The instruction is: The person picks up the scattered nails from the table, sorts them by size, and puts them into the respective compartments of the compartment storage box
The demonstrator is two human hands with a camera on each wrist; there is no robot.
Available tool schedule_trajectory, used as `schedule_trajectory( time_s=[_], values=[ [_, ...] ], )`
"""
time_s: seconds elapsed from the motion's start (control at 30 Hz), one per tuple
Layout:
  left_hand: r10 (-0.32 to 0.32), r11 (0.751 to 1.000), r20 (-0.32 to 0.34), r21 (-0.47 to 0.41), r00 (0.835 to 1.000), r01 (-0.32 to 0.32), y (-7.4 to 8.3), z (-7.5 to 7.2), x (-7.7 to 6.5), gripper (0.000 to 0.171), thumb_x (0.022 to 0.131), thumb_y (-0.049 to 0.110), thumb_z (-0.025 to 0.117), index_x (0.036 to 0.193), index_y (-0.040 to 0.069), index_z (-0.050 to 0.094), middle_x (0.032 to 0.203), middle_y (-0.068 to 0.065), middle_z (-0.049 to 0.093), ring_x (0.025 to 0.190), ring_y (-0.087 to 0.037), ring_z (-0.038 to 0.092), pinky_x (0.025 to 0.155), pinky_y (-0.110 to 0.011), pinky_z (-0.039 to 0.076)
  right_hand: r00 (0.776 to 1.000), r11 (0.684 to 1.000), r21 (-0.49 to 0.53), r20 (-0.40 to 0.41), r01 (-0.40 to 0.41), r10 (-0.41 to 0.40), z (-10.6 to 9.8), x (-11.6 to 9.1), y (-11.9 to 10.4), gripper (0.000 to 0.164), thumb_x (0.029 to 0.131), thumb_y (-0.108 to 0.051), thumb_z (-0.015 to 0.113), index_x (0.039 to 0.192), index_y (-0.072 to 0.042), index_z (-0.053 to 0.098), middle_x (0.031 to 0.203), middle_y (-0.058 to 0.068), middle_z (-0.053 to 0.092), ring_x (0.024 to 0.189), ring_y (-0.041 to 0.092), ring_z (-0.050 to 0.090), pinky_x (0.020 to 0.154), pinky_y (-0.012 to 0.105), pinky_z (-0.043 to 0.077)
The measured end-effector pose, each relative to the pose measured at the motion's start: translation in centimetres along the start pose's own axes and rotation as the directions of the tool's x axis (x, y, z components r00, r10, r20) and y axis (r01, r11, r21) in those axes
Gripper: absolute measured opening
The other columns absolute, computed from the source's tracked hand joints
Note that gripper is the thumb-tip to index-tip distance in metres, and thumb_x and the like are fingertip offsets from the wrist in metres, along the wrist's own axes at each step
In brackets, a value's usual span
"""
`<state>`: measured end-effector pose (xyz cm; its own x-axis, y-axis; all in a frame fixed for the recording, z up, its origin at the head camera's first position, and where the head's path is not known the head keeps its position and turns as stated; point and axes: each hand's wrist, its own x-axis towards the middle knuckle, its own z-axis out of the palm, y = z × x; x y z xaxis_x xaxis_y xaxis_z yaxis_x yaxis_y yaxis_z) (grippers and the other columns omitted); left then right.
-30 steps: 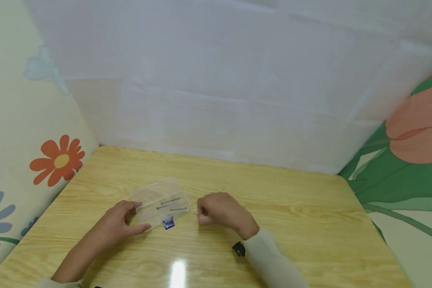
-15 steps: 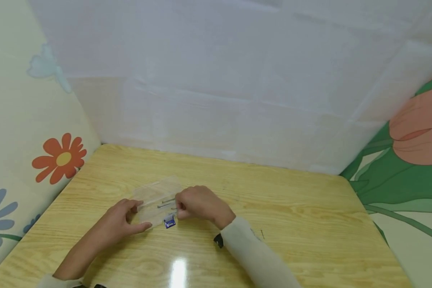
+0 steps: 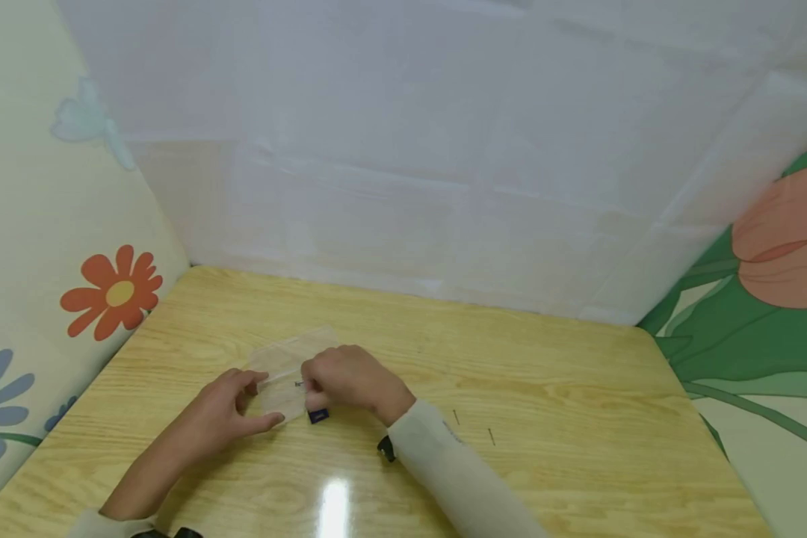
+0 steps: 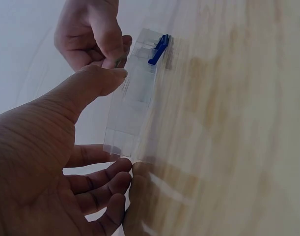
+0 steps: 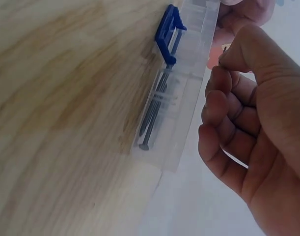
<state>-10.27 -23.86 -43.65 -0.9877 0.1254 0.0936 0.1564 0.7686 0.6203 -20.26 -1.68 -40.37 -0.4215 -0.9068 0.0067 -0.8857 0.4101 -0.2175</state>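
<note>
The work is judged to be part done, as nails seem to be taken singly from a clear box (image 3: 282,390) and laid out. On the table (image 3: 578,418), at about the box's 4 o'clock, one nail (image 3: 456,417) and a second nail (image 3: 492,436) are laid, apart from each other. The box itself is set between 7 and 8 o'clock of the head view, and its 8 o'clock end is held between the spread thumb and fingers of the left hand (image 3: 225,407). At its 3 o'clock side, thumb and forefinger of the right hand (image 3: 350,377) are pinched together; a thin dark tip, judged to be part of a nail, is shown there. Inside, remaining nails (image 5: 149,132) are seen beside the blue latch (image 5: 163,34), so more is left to be lifted out; their exact count is hidden.
</note>
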Motion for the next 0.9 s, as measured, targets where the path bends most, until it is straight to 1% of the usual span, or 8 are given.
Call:
schedule_trajectory(
  time_s=[0.13,0.23,0.37,0.5,0.57,0.63,0.77,0.9],
  values=[
    [-0.001,1.000,-0.003,0.003,1.000,0.001,0.1,0.0,0.0,0.072,0.079,0.038,0.090,0.124,-0.012,0.064,0.095,-0.004,0.057,0.078,-0.017,0.049,0.064,-0.031,0.044,1.000,0.999,0.038,-0.014,0.007,-0.006,0.1,0.2,-0.3,0.017,0.085,-0.007,0.066,0.081,-0.023,0.062,0.072,-0.013,0.052,0.061,0.001,0.041,0.059,0.018,0.035],
    [0.002,1.000,-0.007,0.002,1.000,-0.002,0.2,0.0,0.0,0.072,0.079,0.038,0.091,0.124,-0.011,0.065,0.095,-0.004,0.057,0.078,-0.017,0.049,0.065,-0.031,0.044,1.000,0.998,0.057,-0.019,0.009,-0.008,0.0,0.1,-0.4,0.016,0.089,-0.009,0.067,0.084,-0.024,0.064,0.076,-0.014,0.055,0.064,0.000,0.044,0.061,0.017,0.038],
    [0.006,1.000,-0.007,-0.001,1.000,-0.006,0.1,0.0,-0.1,0.072,0.080,0.038,0.090,0.125,-0.012,0.064,0.096,-0.004,0.057,0.079,-0.018,0.049,0.065,-0.031,0.044,0.999,0.999,0.029,-0.031,0.015,-0.014,-0.2,-0.1,-0.5,0.010,0.092,-0.014,0.069,0.092,-0.024,0.069,0.086,-0.016,0.062,0.072,-0.003,0.050,0.066,0.016,0.041],
    [0.005,1.000,0.002,-0.002,1.000,-0.005,-0.1,0.0,0.0,0.073,0.081,0.038,0.090,0.126,-0.013,0.063,0.097,-0.005,0.057,0.079,-0.018,0.048,0.065,-0.031,0.043,0.999,1.000,0.001,-0.048,0.016,-0.016,-0.4,-0.4,-0.4,0.004,0.095,-0.019,0.071,0.097,-0.022,0.072,0.091,-0.015,0.063,0.077,-0.004,0.052,0.068,0.015,0.042],
    [0.006,1.000,0.005,0.000,1.000,-0.006,-0.1,0.0,0.1,0.074,0.081,0.038,0.090,0.126,-0.013,0.062,0.096,-0.004,0.057,0.079,-0.017,0.048,0.064,-0.031,0.042,0.998,1.000,-0.012,-0.053,0.018,-0.019,-0.4,-0.6,-0.4,0.001,0.096,-0.022,0.072,0.097,-0.022,0.072,0.091,-0.015,0.063,0.077,-0.003,0.053,0.068,0.015,0.042],
    [0.003,1.000,0.008,0.001,1.000,-0.003,-0.1,0.0,0.1,0.074,0.081,0.038,0.090,0.126,-0.013,0.063,0.096,-0.004,0.056,0.079,-0.018,0.048,0.064,-0.031,0.042,0.998,1.000,-0.016,-0.055,0.018,-0.019,-0.5,-0.8,-0.4,0.002,0.096,-0.023,0.072,0.095,-0.022,0.071,0.090,-0.015,0.063,0.076,-0.003,0.053,0.067,0.015,0.042],
    [0.003,1.000,0.012,0.004,1.000,-0.003,-0.1,-0.1,0.2,0.074,0.080,0.038,0.090,0.125,-0.013,0.063,0.095,-0.004,0.055,0.078,-0.017,0.048,0.063,-0.031,0.042,0.998,1.000,-0.016,-0.054,0.013,-0.013,-0.6,-1.4,-0.4,0.007,0.095,-0.022,0.072,0.089,-0.023,0.068,0.084,-0.017,0.060,0.072,-0.002,0.051,0.065,0.016,0.040],
    [-0.008,1.000,0.015,0.005,1.000,0.008,-0.1,-0.1,0.2,0.075,0.079,0.038,0.091,0.126,-0.014,0.062,0.096,-0.005,0.057,0.079,-0.018,0.048,0.064,-0.031,0.042,1.000,1.000,0.008,-0.022,-0.013,0.013,-0.6,-2.2,-0.2,0.011,0.097,-0.023,0.071,0.088,-0.024,0.066,0.081,-0.018,0.056,0.070,-0.002,0.049,0.064,0.016,0.040]
  ],
)
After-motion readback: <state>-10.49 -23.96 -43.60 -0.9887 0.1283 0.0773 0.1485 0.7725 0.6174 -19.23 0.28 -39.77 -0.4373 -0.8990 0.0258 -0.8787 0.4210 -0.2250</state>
